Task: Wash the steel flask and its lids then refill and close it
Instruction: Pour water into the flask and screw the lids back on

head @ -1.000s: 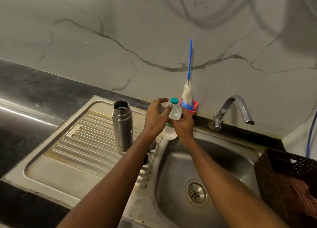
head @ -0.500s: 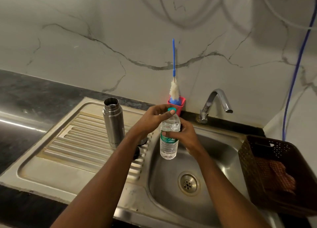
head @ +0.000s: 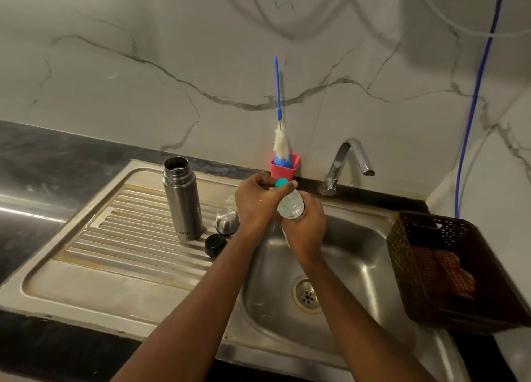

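The steel flask stands upright and uncapped on the ribbed drainboard. Beside it, to the right, lie its steel cup lid and its black inner lid. Over the sink's left edge my right hand grips the body of a clear plastic water bottle. My left hand pinches the bottle's teal cap from above. The lower part of the bottle is hidden behind my right hand.
The steel sink basin with its drain lies below my hands. A tap stands at the back. A red cup holds a blue-handled bottle brush. A brown perforated basket with a cloth sits at the right.
The bottle has come nearer to me and tilted, and my right hand has slid further round its body. My left hand stays on the cap. The view has shifted, uncovering both lids.
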